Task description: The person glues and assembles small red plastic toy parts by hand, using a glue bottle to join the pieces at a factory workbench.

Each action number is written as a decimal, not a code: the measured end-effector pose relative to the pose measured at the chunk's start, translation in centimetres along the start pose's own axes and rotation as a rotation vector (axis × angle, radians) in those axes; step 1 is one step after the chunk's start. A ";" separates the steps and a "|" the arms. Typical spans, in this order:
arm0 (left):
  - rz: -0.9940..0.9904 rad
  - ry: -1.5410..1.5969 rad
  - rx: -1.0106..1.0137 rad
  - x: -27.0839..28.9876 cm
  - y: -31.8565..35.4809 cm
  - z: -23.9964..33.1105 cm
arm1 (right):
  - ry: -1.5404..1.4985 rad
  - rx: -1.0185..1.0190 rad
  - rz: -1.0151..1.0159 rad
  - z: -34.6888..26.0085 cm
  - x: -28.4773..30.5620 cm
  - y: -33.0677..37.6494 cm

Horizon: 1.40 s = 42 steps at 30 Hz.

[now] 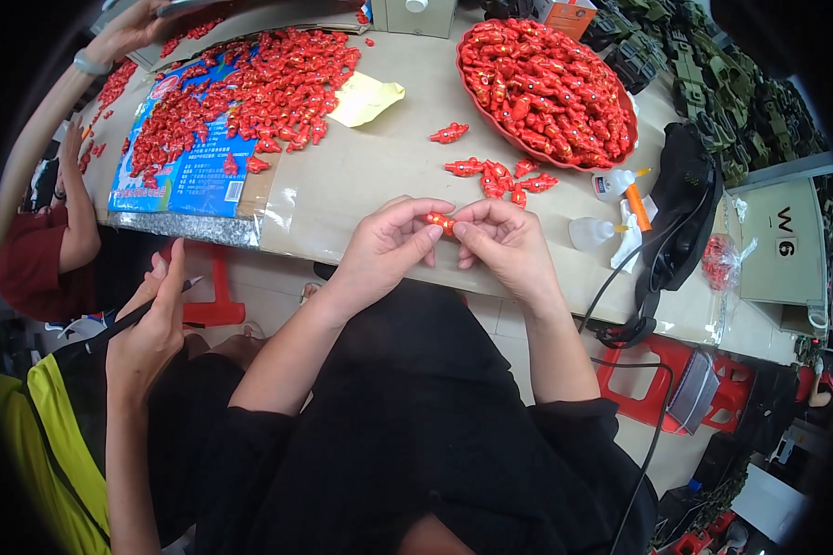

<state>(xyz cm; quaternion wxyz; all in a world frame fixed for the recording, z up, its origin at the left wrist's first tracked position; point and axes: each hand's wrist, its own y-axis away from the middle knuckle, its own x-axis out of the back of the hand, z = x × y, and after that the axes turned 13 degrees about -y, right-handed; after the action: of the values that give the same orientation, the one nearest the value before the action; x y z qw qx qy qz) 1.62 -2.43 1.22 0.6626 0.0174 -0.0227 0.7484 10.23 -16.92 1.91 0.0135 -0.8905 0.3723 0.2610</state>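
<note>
Between my two hands, at the table's near edge, is a small red figurine with gold marks. The thumb and fingertips of my left hand pinch its left end. My right hand pinches the right end in the same way. Beyond my hands, several like red figurines lie loose on the tabletop, with a single one a little farther off. A scalloped red bowl heaped with figurines stands at the far right. Fingers cover part of the held piece.
A large figurine pile spreads over blue printed cardboard, beside a yellow paper. Small bottles, an orange-bodied tool and a black bag with a cable are at right. A co-worker's hand holds a pen-like tool at left.
</note>
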 end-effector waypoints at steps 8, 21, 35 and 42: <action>0.017 -0.040 -0.013 -0.2 0.1 0.1 | 0.012 -0.060 0.012 -0.5 -0.2 0.0; 0.033 -0.131 -0.078 -0.2 0.3 -0.3 | 0.027 -0.092 0.001 -0.6 -0.2 0.2; 0.037 -0.255 -0.049 -0.1 0.2 -0.2 | 0.037 -0.091 -0.024 -0.2 0.0 -0.2; 0.052 -0.149 -0.012 -0.4 0.1 -0.4 | 0.041 -0.119 0.018 -0.6 0.0 -0.3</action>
<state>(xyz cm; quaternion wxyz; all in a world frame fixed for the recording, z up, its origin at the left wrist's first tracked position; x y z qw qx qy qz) 1.58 -2.78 0.84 0.6396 0.0687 -0.0768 0.7618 10.66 -16.82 2.39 -0.0492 -0.8916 0.3642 0.2646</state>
